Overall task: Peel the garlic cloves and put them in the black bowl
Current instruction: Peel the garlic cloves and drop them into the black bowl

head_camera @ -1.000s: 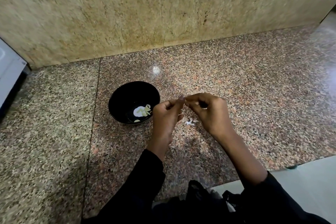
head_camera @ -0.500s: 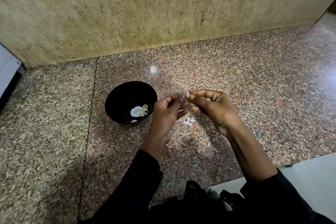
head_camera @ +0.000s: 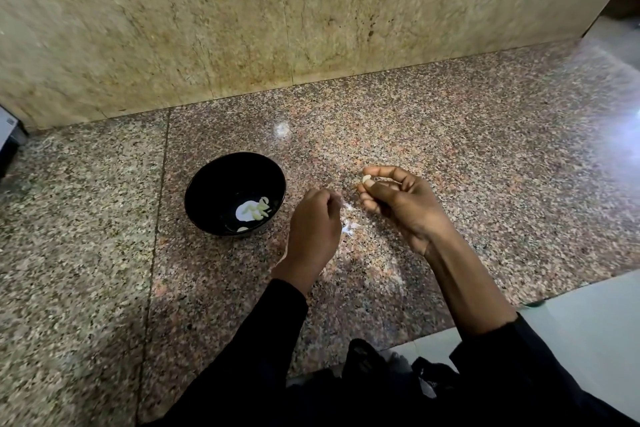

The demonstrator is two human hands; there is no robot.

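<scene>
My right hand point(head_camera: 401, 204) pinches a pale garlic clove point(head_camera: 367, 179) between thumb and forefinger, above the counter and to the right of the black bowl point(head_camera: 214, 184). Several peeled cloves point(head_camera: 257, 211) lie in the bottom of the bowl. My left hand point(head_camera: 313, 222) hovers between the bowl and my right hand. Its fingers are curled and its fingertips seem to pinch a thin white scrap of garlic skin point(head_camera: 346, 206). More white skin scraps point(head_camera: 349, 227) lie on the counter below the hands.
The speckled granite counter point(head_camera: 467, 156) runs back to a beige stone wall point(head_camera: 173, 28). A pale appliance edge point(head_camera: 7, 128) shows at the far left. The counter's front edge point(head_camera: 485, 317) meets the light floor at the lower right.
The hands, joined at the clove before, have pulled apart. My left hand dropped down and to the left with a skin scrap. My right hand kept the clove.
</scene>
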